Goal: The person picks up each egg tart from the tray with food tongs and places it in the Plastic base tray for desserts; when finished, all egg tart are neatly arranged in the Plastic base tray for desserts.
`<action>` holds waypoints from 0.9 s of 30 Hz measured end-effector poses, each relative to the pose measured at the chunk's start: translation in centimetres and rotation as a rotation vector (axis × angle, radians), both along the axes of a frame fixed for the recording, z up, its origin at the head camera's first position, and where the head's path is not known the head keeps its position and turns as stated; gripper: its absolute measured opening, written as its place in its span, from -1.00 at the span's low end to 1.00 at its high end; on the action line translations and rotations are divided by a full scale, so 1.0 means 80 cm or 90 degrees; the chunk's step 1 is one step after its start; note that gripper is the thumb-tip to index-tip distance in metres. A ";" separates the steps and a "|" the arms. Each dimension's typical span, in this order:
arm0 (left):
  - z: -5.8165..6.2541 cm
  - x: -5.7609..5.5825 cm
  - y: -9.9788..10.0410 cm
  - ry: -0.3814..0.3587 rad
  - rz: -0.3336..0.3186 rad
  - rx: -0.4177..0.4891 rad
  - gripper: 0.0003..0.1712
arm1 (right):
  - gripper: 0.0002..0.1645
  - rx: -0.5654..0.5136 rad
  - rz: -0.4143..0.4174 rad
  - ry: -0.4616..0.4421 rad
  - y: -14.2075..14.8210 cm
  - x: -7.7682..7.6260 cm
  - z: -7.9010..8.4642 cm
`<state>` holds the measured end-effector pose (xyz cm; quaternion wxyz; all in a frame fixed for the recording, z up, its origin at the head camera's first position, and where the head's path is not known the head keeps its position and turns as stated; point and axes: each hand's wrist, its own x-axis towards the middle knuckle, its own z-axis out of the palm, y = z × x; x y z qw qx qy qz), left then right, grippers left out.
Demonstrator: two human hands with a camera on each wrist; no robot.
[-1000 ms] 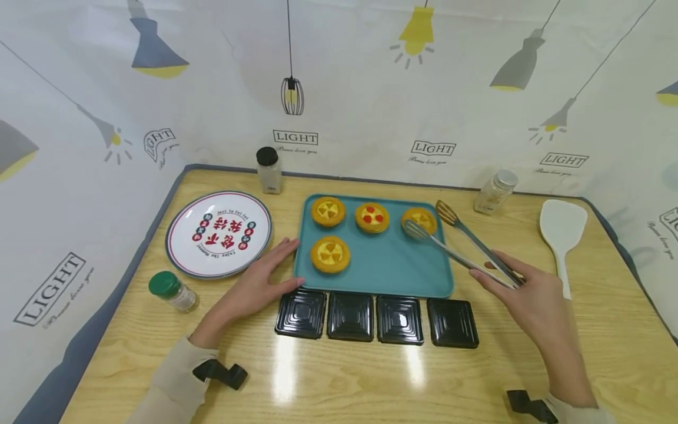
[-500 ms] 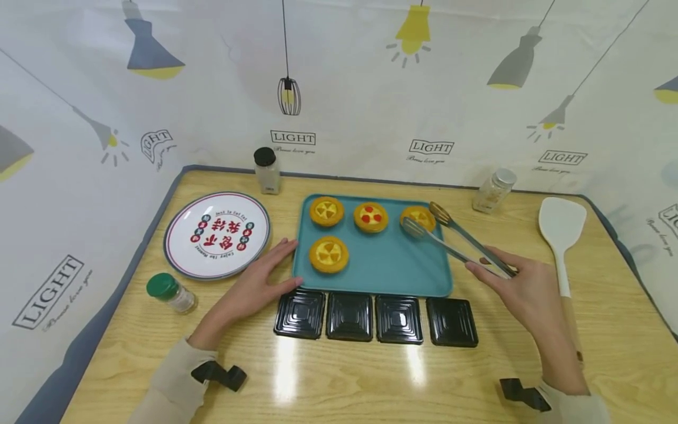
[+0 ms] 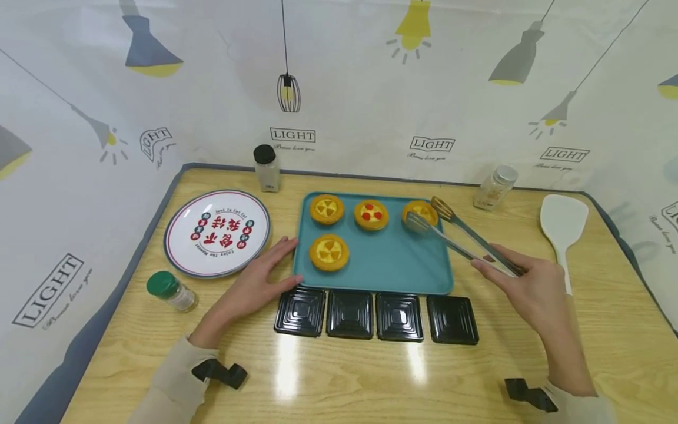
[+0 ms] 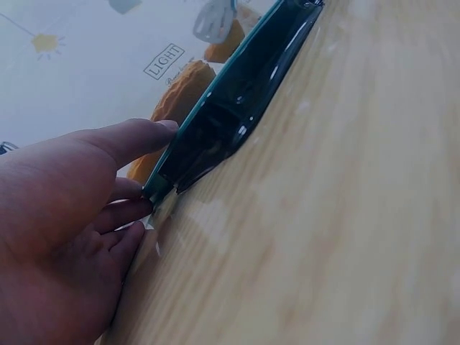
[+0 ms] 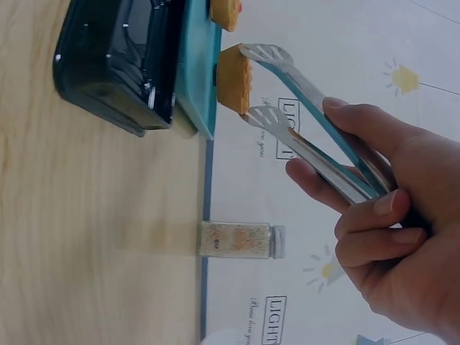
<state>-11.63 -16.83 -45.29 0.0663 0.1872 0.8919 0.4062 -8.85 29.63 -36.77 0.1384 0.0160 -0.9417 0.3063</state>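
Our straight left fingers [image 3: 278, 253] touch an edge of the tray [image 3: 389, 265]; open room fronts its far-right golden tart [image 3: 421, 207], flanked by tongs [image 3: 469, 231] our right fingers [image 5: 372, 217] grip.

The head camera faces forward and down; both wrist views share the tray [image 3: 392, 265], low and close.

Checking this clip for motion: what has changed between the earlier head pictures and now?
The slotted silver metal tongs in the right hand have narrowed slightly at the round golden tart, far right on the rectangular teal tray. Nothing was visibly taken or released; the left hand stays at the tray's left edge, the tart in place.
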 end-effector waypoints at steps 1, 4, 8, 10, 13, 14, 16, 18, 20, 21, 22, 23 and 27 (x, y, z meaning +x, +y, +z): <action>0.000 0.000 0.000 0.000 0.000 -0.002 -0.11 | -0.42 -0.003 -0.002 0.002 0.000 0.002 0.004; 0.001 0.000 -0.001 0.003 -0.003 -0.006 -0.11 | -0.46 -0.021 0.004 0.005 -0.004 0.012 0.016; 0.003 0.000 -0.002 0.004 -0.003 -0.004 -0.12 | -0.48 -0.056 0.037 0.002 -0.019 0.028 0.026; 0.003 0.000 -0.003 0.004 -0.003 -0.002 -0.12 | -0.47 -0.065 0.064 0.003 -0.030 0.036 0.027; 0.003 0.001 -0.004 0.002 -0.002 -0.003 -0.13 | -0.43 -0.062 0.124 0.016 -0.049 0.047 0.026; 0.002 0.001 -0.004 0.002 -0.002 -0.004 -0.13 | -0.42 -0.060 0.147 0.020 -0.056 0.051 0.025; 0.002 0.000 -0.004 0.005 -0.002 -0.005 -0.13 | -0.42 -0.074 0.203 0.019 -0.072 0.057 0.022; 0.002 0.000 -0.004 0.009 -0.002 -0.005 -0.14 | -0.43 -0.076 0.249 0.016 -0.087 0.064 0.020; 0.001 -0.001 -0.004 0.018 -0.007 -0.001 -0.16 | -0.44 -0.081 0.287 0.003 -0.102 0.070 0.017; 0.001 -0.001 -0.004 0.023 -0.010 0.002 -0.17 | -0.45 -0.088 0.307 -0.005 -0.109 0.072 0.015; 0.001 -0.002 -0.004 0.025 -0.009 0.003 -0.18 | -0.45 -0.090 0.322 -0.013 -0.116 0.075 0.013; 0.001 -0.002 -0.003 0.026 -0.010 0.004 -0.18 | -0.45 -0.087 0.335 -0.019 -0.122 0.077 0.010; -0.001 -0.002 -0.002 0.021 -0.012 0.007 -0.17 | -0.46 -0.081 0.383 -0.028 -0.139 0.081 0.000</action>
